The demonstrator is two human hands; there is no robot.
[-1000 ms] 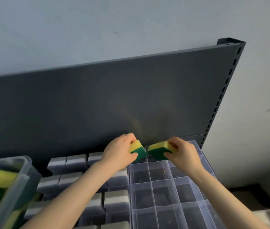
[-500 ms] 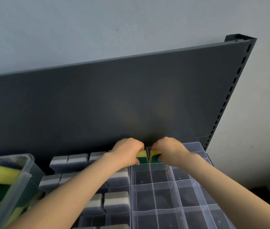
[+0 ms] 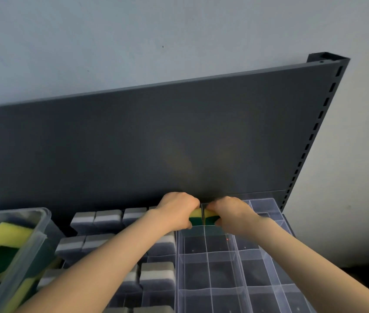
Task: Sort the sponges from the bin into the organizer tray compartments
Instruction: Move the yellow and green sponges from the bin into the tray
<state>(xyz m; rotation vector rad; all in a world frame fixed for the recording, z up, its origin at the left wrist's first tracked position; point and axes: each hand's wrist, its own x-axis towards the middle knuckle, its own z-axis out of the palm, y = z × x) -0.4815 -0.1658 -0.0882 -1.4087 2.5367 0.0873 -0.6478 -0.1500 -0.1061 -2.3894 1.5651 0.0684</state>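
Two yellow-and-green sponges (image 3: 195, 217), a clear organizer tray (image 3: 238, 254), grey-and-white sponges (image 3: 108, 219), a dark grey shelf panel (image 3: 133, 143).

A dark grey panel (image 3: 133, 143) is set upright across the back, its top edge seen rising toward the right. Its right edge is formed by a post (image 3: 313, 136) pierced with a column of slots. Behind both, a pale wall (image 3: 111, 41) is marked by a few small specks, with a smudge at far right.

The organizer tray (image 3: 255, 272) is clear, glossy plastic; the bin (image 3: 43, 222) translucent plastic; the shelf back panel (image 3: 133, 143) smooth matt metal; the sponges (image 3: 9, 233) porous foam.
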